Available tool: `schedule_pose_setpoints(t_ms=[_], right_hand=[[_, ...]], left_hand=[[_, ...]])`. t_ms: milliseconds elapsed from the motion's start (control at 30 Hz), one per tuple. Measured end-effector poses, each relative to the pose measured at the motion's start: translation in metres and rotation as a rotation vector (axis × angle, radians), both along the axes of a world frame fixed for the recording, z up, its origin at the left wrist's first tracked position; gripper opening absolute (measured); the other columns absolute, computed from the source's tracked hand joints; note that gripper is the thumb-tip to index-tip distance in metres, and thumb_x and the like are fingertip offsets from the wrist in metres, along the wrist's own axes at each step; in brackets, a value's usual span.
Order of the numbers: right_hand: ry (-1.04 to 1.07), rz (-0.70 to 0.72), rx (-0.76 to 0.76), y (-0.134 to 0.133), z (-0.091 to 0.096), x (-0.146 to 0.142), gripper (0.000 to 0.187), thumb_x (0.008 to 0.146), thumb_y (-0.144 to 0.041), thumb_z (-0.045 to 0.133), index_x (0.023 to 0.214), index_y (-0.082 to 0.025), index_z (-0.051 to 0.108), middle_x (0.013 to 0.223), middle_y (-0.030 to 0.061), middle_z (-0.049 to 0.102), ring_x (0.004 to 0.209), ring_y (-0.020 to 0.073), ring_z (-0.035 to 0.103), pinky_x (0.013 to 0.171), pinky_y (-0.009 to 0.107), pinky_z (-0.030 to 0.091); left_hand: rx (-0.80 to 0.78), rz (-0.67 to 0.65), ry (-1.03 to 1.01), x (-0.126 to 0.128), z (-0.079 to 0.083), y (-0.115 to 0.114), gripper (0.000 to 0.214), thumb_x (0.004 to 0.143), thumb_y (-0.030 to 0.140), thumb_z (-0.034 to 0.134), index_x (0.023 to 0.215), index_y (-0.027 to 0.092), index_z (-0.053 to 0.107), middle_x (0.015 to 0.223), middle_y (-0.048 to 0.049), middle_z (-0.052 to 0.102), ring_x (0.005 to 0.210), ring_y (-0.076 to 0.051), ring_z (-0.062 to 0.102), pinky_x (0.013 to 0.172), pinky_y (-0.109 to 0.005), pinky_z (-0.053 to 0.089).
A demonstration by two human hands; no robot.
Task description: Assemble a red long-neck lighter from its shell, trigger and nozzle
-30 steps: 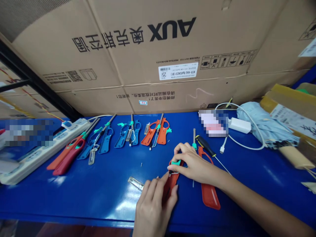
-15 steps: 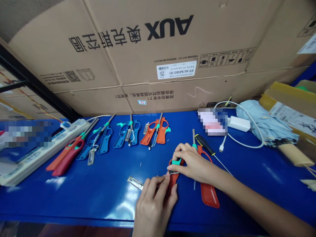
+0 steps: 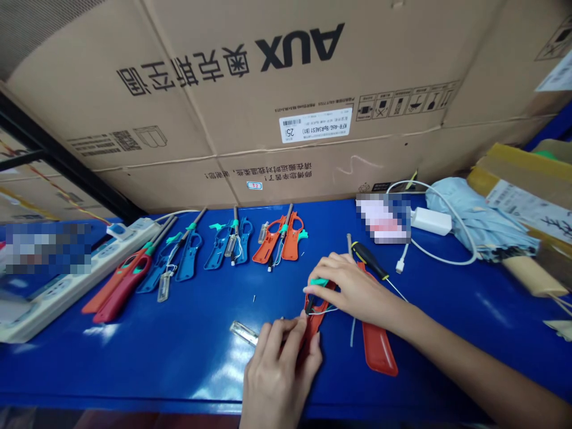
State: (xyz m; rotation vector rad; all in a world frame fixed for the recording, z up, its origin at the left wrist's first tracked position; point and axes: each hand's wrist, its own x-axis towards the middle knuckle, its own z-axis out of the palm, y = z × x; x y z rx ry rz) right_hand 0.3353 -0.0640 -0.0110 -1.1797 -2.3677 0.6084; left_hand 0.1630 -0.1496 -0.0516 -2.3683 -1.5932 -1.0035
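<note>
My left hand (image 3: 279, 363) is closed around the lower end of an orange-red lighter shell half (image 3: 316, 323), its fingertips pressed at the shell's edge. Pinched in my right hand (image 3: 353, 292) is a green trigger (image 3: 318, 282), just over the shell. A small black part (image 3: 310, 305) with a thin white wire lies in the shell between both hands. Beyond my right wrist rests the other red shell half (image 3: 379, 351), partly covered by the forearm. The metal nozzle tube (image 3: 349, 243) pokes out past my right hand. A clear fuel tank (image 3: 243, 332) is beside my left fingers.
A black-and-yellow screwdriver (image 3: 369, 260) lies right of the nozzle. Opened blue lighters (image 3: 190, 262), an opened orange lighter (image 3: 290, 244) and closed red lighters (image 3: 123, 292) line the back left, near a power strip (image 3: 80, 280). A screw (image 3: 254, 298) lies mid-table. An umbrella (image 3: 478, 220) sits right.
My right hand has lifted the green trigger slightly up from the shell, showing more of the black part and wire. My left hand stays in place.
</note>
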Motion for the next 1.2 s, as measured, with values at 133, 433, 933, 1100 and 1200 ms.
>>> schedule_pose_setpoints(t_ms=[133, 433, 933, 1100, 1200], right_hand=[[0.096, 0.04, -0.061, 0.001, 0.004, 0.002, 0.016, 0.093, -0.025, 0.043, 0.092, -0.021, 0.058, 0.091, 0.0021, 0.059, 0.085, 0.0152, 0.056, 0.079, 0.031, 0.041], [0.037, 0.175, -0.158, 0.005, 0.008, 0.013, 0.023, 0.08, -0.017, 0.058, 0.101, -0.026, 0.062, 0.093, 0.0011, 0.051, 0.078, 0.0135, 0.056, 0.074, 0.028, 0.046], [-0.44, 0.636, 0.353, 0.022, 0.023, -0.002, 0.027, 0.094, -0.024, 0.042, 0.087, -0.018, 0.067, 0.083, 0.0036, 0.057, 0.077, 0.0165, 0.049, 0.068, 0.028, 0.038], [-0.469, 0.664, 0.365, 0.02, 0.026, -0.001, 0.029, 0.095, -0.021, 0.039, 0.093, -0.02, 0.068, 0.082, 0.0039, 0.057, 0.076, 0.017, 0.048, 0.066, 0.028, 0.036], [-0.459, 0.654, 0.374, 0.017, 0.028, -0.002, 0.029, 0.094, -0.019, 0.041, 0.09, -0.02, 0.069, 0.08, 0.0042, 0.057, 0.074, 0.0176, 0.048, 0.065, 0.029, 0.037]], left_hand=[[-0.005, -0.001, -0.012, 0.0, 0.0, -0.001, 0.024, 0.081, 0.023, 0.062, 0.104, 0.02, 0.063, 0.083, -0.0029, 0.064, 0.072, -0.015, 0.058, 0.07, -0.028, 0.049], [-0.007, 0.014, -0.032, 0.0, 0.001, -0.002, 0.026, 0.083, 0.023, 0.059, 0.109, 0.022, 0.062, 0.087, -0.0036, 0.065, 0.075, -0.016, 0.059, 0.073, -0.028, 0.048], [0.032, -0.013, -0.073, 0.0, 0.0, -0.001, 0.024, 0.082, 0.02, 0.061, 0.106, 0.019, 0.062, 0.085, -0.003, 0.067, 0.073, -0.016, 0.06, 0.073, -0.029, 0.047], [0.076, -0.012, -0.085, 0.001, 0.0, 0.0, 0.02, 0.081, 0.018, 0.061, 0.101, 0.019, 0.064, 0.083, -0.0027, 0.068, 0.073, -0.016, 0.061, 0.072, -0.029, 0.048], [0.068, 0.003, -0.055, 0.001, 0.0, 0.0, 0.017, 0.081, 0.019, 0.061, 0.097, 0.02, 0.065, 0.082, -0.0026, 0.068, 0.071, -0.016, 0.061, 0.07, -0.028, 0.049]])
